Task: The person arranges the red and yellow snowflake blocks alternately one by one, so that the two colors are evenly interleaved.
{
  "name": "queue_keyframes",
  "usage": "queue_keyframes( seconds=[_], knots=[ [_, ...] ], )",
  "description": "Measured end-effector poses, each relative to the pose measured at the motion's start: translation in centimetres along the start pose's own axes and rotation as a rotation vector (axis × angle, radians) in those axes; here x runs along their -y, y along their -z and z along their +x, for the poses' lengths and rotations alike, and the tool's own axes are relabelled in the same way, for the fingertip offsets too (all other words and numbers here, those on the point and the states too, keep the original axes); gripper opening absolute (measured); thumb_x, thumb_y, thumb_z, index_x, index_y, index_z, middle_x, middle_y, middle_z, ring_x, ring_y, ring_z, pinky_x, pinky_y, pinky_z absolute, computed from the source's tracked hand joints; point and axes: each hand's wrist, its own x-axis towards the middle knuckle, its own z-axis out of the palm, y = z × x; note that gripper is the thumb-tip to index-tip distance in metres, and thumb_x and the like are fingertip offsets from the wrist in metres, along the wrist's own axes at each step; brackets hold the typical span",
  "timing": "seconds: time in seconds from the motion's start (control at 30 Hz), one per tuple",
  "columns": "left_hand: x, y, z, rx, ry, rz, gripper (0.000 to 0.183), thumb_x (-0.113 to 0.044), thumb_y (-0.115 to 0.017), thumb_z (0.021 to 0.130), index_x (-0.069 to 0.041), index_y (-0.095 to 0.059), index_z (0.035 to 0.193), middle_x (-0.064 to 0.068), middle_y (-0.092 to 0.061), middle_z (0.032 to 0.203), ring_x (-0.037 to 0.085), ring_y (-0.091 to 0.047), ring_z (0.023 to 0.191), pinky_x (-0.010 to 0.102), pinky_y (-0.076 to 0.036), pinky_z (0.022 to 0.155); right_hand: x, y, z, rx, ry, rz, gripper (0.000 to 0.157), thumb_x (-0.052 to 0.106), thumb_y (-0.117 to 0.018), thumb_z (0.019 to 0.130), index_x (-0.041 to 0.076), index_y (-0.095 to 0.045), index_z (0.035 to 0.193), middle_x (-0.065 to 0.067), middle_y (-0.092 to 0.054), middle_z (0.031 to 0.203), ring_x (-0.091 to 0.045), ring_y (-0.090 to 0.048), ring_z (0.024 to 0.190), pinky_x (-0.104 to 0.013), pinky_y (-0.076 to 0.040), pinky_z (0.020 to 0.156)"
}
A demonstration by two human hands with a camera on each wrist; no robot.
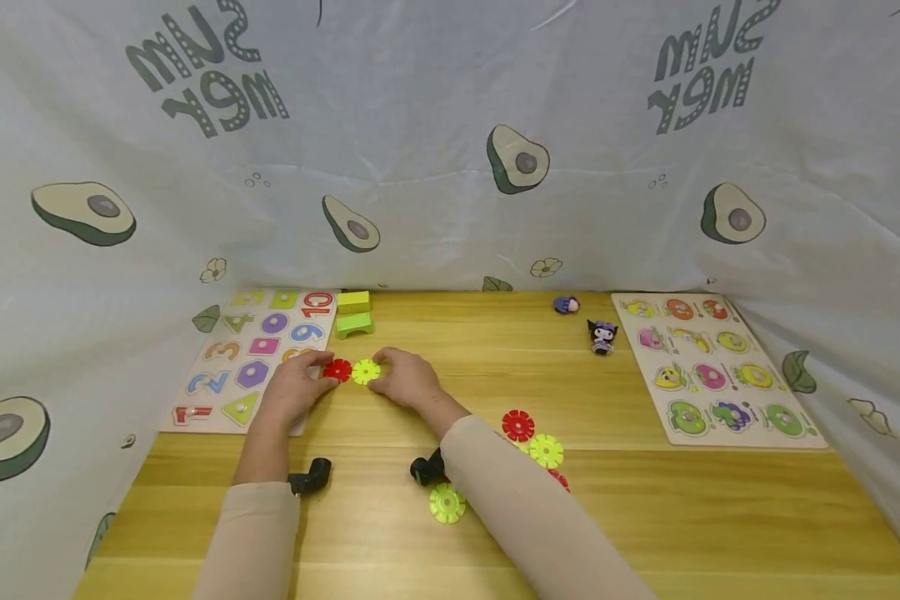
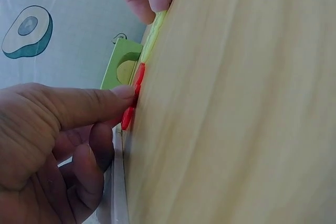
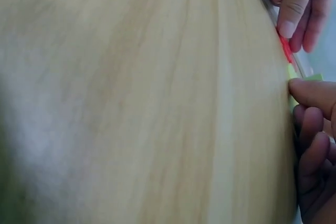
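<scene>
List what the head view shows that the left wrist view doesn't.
Head only: the pale fruit-puzzle board, the small black and purple figurine, the loose red and yellow-green notched plastic discs.

Left wrist only: the curled lower fingers of the left hand.

Both: that hand, the right hand, the held red notched disc, the held yellow-green notched disc, the green arched block, the avocado-print sheet.

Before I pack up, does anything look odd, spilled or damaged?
Yes: the lettering on the backdrop sheet reads backwards, perhaps hung reverse side out. Nothing looks spilled, and the red disc and yellow disc, side by side, show no visible damage.
</scene>
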Motion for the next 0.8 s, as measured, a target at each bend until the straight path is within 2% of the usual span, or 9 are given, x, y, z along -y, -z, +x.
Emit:
queue_keyframes(
  seconds=[0.07, 0.17, 0.27, 0.33, 0.43, 0.5, 0.67, 0.8],
  knots=[
    [-0.2, 0.0, -0.1, -0.007, -0.011, -0.005, 0.049, -0.027, -0.067, 0.086, -0.017, -0.052, 0.131, 0.007, -0.049, 0.134, 0.032, -0.034, 0.129, 0.053, -0.026, 0.102, 0.0, 0.2, -0.2, 0.016, 0.002, 0.017, 0.045, 0.04, -0.069, 0.08, 0.026, -0.057, 0.121, 0.006, -0.061, 0.115, -0.018, -0.057, 0.101, -0.035, -0.045, 0.084],
    [-0.8, -0.2, -0.2, -0.033, -0.056, 0.0, 0.049, -0.025, -0.068, 0.084, -0.014, -0.053, 0.129, 0.01, -0.051, 0.129, 0.033, -0.041, 0.122, 0.051, -0.032, 0.099, -0.3, 0.5, -0.8, 0.066, 0.03, 0.098, 0.049, 0.035, -0.07, 0.081, 0.024, -0.053, 0.126, 0.0, -0.065, 0.095, -0.017, -0.059, 0.081, -0.032, -0.047, 0.07],
    [-1.9, -0.8, -0.3, -0.064, -0.109, 0.02, 0.047, -0.025, -0.07, 0.082, -0.013, -0.056, 0.126, 0.01, -0.057, 0.11, 0.029, -0.052, 0.101, 0.045, -0.042, 0.086, -0.6, 1.2, -1.8, 0.106, 0.075, 0.198, 0.053, 0.028, -0.072, 0.081, 0.021, -0.051, 0.129, -0.001, -0.06, 0.075, -0.015, -0.055, 0.062, -0.029, -0.045, 0.056],
    [-2.6, -1.3, -0.3, -0.062, -0.136, 0.019, 0.048, -0.026, -0.07, 0.082, -0.011, -0.056, 0.125, 0.007, -0.058, 0.094, 0.023, -0.053, 0.081, 0.038, -0.044, 0.072, -0.8, 1.8, -2.7, 0.117, 0.105, 0.239, 0.052, 0.025, -0.072, 0.081, 0.02, -0.051, 0.128, 0.001, -0.058, 0.072, -0.013, -0.054, 0.059, -0.027, -0.044, 0.053],
    [-3.2, -2.2, -0.4, 0.0, -0.11, -0.056, 0.05, -0.029, -0.068, 0.084, -0.013, -0.053, 0.128, 0.005, -0.059, 0.076, 0.019, -0.054, 0.06, 0.031, -0.046, 0.057, -1.5, 2.6, -4.4, 0.132, 0.133, 0.253, 0.05, 0.025, -0.072, 0.081, 0.019, -0.053, 0.126, 0.002, -0.059, 0.072, -0.012, -0.053, 0.059, -0.026, -0.043, 0.053],
    [-3.4, -2.8, -0.5, 0.045, -0.076, -0.138, 0.052, -0.028, -0.067, 0.085, -0.013, -0.05, 0.132, 0.007, -0.058, 0.072, 0.019, -0.055, 0.052, 0.03, -0.048, 0.05, -2.2, 3.2, -5.7, 0.158, 0.137, 0.255, 0.047, 0.024, -0.072, 0.081, 0.019, -0.055, 0.125, 0.002, -0.058, 0.073, -0.013, -0.051, 0.058, -0.027, -0.043, 0.052],
    [-3.3, -3.9, -0.4, 0.107, 0.003, -0.316, 0.055, -0.027, -0.066, 0.087, -0.017, -0.044, 0.137, 0.012, -0.059, 0.07, 0.022, -0.06, 0.05, 0.034, -0.052, 0.046, -3.9, 4.7, -8.9, 0.249, 0.142, 0.221, 0.042, 0.024, -0.073, 0.081, 0.021, -0.058, 0.12, 0.001, -0.058, 0.071, -0.014, -0.05, 0.053, -0.029, -0.044, 0.047],
    [-2.9, -4.3, -0.2, 0.128, 0.008, -0.353, 0.055, -0.026, -0.065, 0.088, -0.018, -0.043, 0.138, 0.012, -0.06, 0.067, 0.021, -0.06, 0.05, 0.035, -0.052, 0.045, -5.1, 5.8, -10.9, 0.312, 0.185, 0.168, 0.04, 0.024, -0.074, 0.079, 0.02, -0.062, 0.116, 0.004, -0.06, 0.07, -0.012, -0.051, 0.053, -0.027, -0.045, 0.05]
  ],
)
